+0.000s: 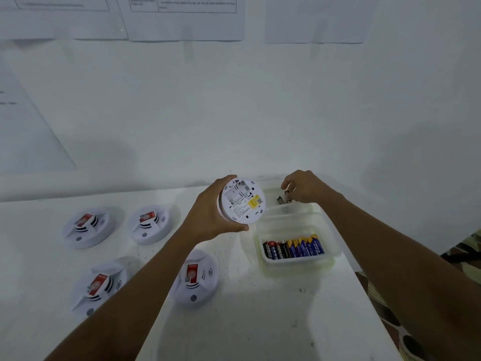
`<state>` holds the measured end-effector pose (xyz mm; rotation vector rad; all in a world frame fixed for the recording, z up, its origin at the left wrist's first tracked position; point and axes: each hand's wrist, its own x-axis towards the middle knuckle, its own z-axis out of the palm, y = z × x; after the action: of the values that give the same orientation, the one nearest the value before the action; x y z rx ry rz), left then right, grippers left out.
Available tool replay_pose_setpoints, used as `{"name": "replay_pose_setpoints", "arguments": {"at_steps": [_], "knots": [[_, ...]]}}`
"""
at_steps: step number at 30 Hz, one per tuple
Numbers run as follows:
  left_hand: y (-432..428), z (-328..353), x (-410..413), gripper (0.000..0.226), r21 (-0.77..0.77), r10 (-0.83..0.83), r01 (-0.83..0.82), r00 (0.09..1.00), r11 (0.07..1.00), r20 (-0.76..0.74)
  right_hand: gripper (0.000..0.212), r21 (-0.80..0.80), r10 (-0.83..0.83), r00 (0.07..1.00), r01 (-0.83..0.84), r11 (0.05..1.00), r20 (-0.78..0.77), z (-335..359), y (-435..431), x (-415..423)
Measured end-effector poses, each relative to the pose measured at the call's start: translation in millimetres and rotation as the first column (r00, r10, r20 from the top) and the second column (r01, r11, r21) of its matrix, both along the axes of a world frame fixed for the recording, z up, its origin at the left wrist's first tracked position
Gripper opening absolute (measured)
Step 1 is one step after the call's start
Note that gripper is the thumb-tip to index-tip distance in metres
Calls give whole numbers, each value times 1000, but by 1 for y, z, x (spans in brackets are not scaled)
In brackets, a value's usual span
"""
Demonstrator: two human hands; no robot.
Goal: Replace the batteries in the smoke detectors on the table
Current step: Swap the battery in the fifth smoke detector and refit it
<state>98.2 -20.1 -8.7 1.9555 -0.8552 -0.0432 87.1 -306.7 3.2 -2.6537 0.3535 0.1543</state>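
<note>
Left hand (208,214) grips smoke detector (240,200), yellow label up. Right hand (305,188) pinches battery (287,192) over tub (294,208). Nearer tub (296,259): Eveready batteries (292,247).

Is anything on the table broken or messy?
Nothing looks broken or spilled. Four smoke detectors sit face up on the table. The left hand holds a fifth one with its back showing. The right hand reaches over the far tray. Batteries lie neatly in the near tray.
</note>
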Motion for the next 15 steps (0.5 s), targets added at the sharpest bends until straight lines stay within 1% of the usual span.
{"name": "replay_pose_setpoints", "arguments": {"at_steps": [3, 5, 7, 8, 9, 11, 12, 13, 15], "knots": [[-2, -2, 2, 105, -3, -6, 6, 1000, 1000, -9, 28, 22, -66, 998, 66, 998, 18, -4, 5, 7], [-1, -3, 2, 105, -3, -2, 2, 1000, 1000, -19, 29, -19, -123, 992, 124, 992, 37, -6, 14, 12], [0, -4, 3, 105, -8, 4, -4, 1000, 1000, -26, 26, -80, -155, 988, 155, 985, 8, -6, 24, 15], [1, -5, 3, 105, -7, 7, -7, 1000, 1000, -25, 28, -88, -171, 985, 169, 982, -16, -6, 29, 15], [2, -6, 3, 105, -4, 10, -10, 1000, 1000, -21, 31, -78, -181, 983, 178, 981, -32, -6, 32, 16], [4, -7, 4, 105, -1, 15, -15, 1000, 1000, -14, 24, -51, -170, 984, 168, 984, -46, -5, 33, 16], [6, -7, 4, 104, -1, 17, -17, 1000, 1000, -15, 24, 7, -172, 984, 172, 985, -35, -3, 33, 14], [7, -6, 4, 103, -3, 18, -18, 1000, 1000, -16, 22, 107, -183, 983, 182, 977, -8, 0, 33, 11], [8, -6, 3, 103, -6, 17, -17, 1000, 1000, -18, 17, 345, -245, 965, 199, 917, 96, 11, 38, 1]]}}
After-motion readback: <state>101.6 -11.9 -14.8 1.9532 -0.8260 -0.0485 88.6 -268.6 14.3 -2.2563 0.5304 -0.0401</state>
